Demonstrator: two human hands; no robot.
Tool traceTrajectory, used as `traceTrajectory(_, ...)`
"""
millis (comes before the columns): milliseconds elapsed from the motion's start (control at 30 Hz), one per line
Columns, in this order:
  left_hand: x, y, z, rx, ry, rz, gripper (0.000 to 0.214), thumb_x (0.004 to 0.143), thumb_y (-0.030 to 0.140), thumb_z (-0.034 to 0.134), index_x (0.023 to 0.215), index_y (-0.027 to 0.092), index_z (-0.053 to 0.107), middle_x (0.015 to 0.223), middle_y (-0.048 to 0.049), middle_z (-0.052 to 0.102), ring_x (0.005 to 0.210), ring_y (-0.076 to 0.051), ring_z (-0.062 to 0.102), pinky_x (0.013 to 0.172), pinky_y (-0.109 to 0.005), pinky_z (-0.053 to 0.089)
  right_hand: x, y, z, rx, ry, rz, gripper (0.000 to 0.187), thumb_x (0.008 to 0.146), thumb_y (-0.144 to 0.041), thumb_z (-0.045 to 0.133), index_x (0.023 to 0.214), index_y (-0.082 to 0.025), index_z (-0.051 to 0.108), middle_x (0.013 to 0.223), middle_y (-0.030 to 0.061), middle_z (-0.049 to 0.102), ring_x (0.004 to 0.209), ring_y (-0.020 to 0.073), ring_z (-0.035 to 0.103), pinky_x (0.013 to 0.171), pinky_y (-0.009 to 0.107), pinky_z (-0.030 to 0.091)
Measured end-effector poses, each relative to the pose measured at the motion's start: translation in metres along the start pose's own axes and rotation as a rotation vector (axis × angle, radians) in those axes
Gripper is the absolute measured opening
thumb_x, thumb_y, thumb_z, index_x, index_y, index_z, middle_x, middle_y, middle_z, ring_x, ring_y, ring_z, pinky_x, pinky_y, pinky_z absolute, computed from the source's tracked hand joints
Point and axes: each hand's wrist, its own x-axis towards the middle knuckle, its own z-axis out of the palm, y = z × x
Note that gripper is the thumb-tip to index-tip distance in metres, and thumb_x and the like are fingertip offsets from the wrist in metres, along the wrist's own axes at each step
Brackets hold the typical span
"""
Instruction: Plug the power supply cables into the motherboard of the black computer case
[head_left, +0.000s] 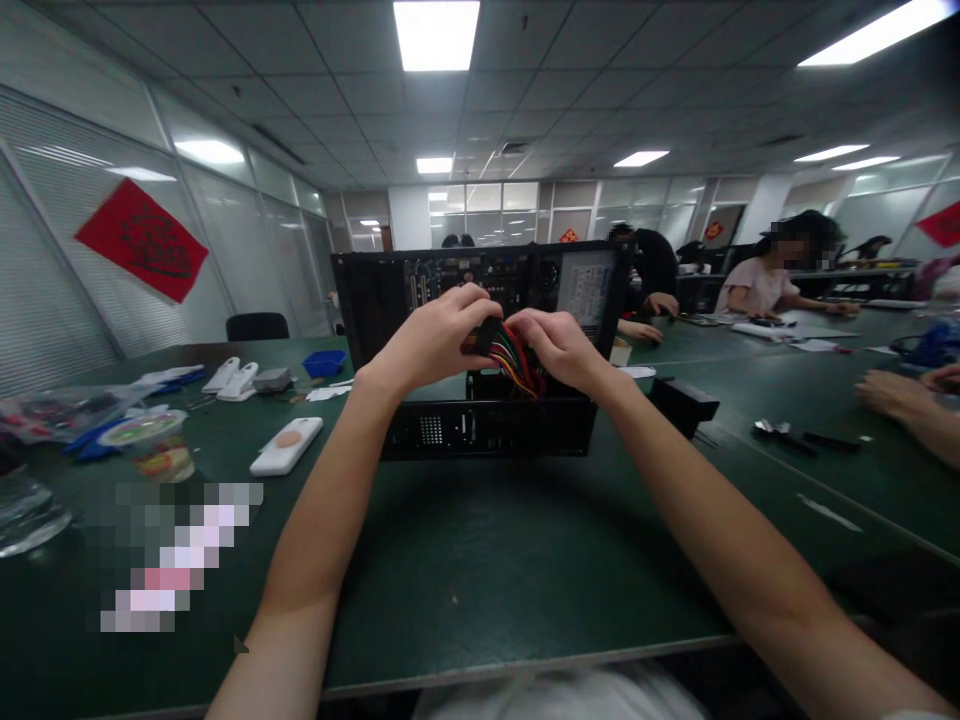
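Observation:
A black computer case (487, 430) stands on the green table with its side facing me uncovered. Inside it show a motherboard (431, 285) and, at the upper right, a power supply with a label (586, 290). My left hand (446, 335) is closed around a dark connector end of a bundle of coloured cables (517, 365). My right hand (559, 345) grips the same cables just to the right, its fingertips bent over them. Red, yellow, green and black wires hang between the two hands. The fingers partly hide the board behind them.
Left on the green table (450, 580) are a white phone (286, 446), a plastic cup (154, 445), a blue tray (324, 363) and a clear glass (26, 510). A black box-like part (682, 402) lies right of the case. Other people (780, 265) sit farther back and right.

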Motion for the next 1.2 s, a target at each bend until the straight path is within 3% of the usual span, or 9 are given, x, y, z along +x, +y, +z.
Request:
traceTrajectory(100, 0.000, -0.002, 0.003, -0.017, -0.024, 0.010, 0.049, 0.082, 0.037, 0.079, 0.124, 0.021, 0.060, 0.129, -0.0103, 0.058, 0.119, -0.027, 0.059, 0.098, -0.038, 0.050, -0.005, 0.020, 0.010, -0.293, 0.222, -0.227, 0.033, 0.104, -0.042, 0.041, 0.118, -0.022, 0.064, 0.116, 0.0118, 0.067, 0.103, 0.0244, 0.064, 0.090, 0.040, 0.053)
traceTrajectory(267, 0.001, -0.003, 0.008, -0.088, -0.096, -0.004, 0.054, 0.082, 0.032, 0.080, 0.130, 0.019, 0.058, 0.124, -0.0106, 0.062, 0.113, -0.025, 0.062, 0.093, -0.036, 0.051, -0.008, 0.025, 0.018, -0.409, 0.209, -0.434, 0.026, 0.101, -0.027, 0.047, 0.118, -0.029, 0.066, 0.122, 0.0091, 0.064, 0.110, 0.0238, 0.061, 0.093, 0.042, 0.055)
traceTrajectory(433, 0.001, -0.001, 0.003, -0.156, -0.088, -0.008, 0.061, 0.081, 0.041, 0.080, 0.133, 0.019, 0.056, 0.125, -0.0115, 0.065, 0.114, -0.026, 0.063, 0.096, -0.037, 0.050, -0.008, 0.016, 0.011, -0.418, 0.192, -0.501, 0.023, 0.100, -0.033, 0.051, 0.115, -0.027, 0.067, 0.119, 0.0092, 0.064, 0.106, 0.0240, 0.060, 0.088, 0.041, 0.056)
traceTrajectory(700, -0.001, 0.007, -0.011, -0.056, -0.022, 0.007, 0.061, 0.081, 0.048, 0.079, 0.130, 0.020, 0.057, 0.121, -0.0112, 0.067, 0.110, -0.026, 0.064, 0.092, -0.035, 0.050, -0.009, 0.003, 0.000, -0.475, 0.155, -0.508, 0.028, 0.102, -0.032, 0.044, 0.118, -0.026, 0.067, 0.115, 0.0085, 0.066, 0.098, 0.0209, 0.063, 0.081, 0.035, 0.054)
traceTrajectory(967, 0.001, 0.010, -0.008, 0.051, 0.067, 0.078, 0.039, 0.090, 0.046, 0.070, 0.115, 0.019, 0.060, 0.106, -0.0069, 0.069, 0.094, -0.019, 0.066, 0.078, -0.028, 0.050, -0.008, -0.009, -0.016, -0.551, 0.197, -0.499, 0.023, 0.099, -0.034, 0.054, 0.112, -0.023, 0.069, 0.101, 0.0047, 0.069, 0.075, 0.0142, 0.060, 0.061, 0.026, 0.041)
traceTrajectory(1200, 0.005, -0.005, 0.023, 0.050, 0.046, 0.099, 0.022, 0.098, 0.032, 0.061, 0.111, 0.015, 0.067, 0.106, -0.0088, 0.073, 0.096, -0.020, 0.071, 0.083, -0.031, 0.055, -0.002, -0.014, -0.008, -0.549, 0.084, -0.102, 0.018, 0.091, -0.022, 0.055, 0.103, -0.017, 0.066, 0.097, 0.0076, 0.068, 0.077, 0.0180, 0.058, 0.062, 0.028, 0.034)
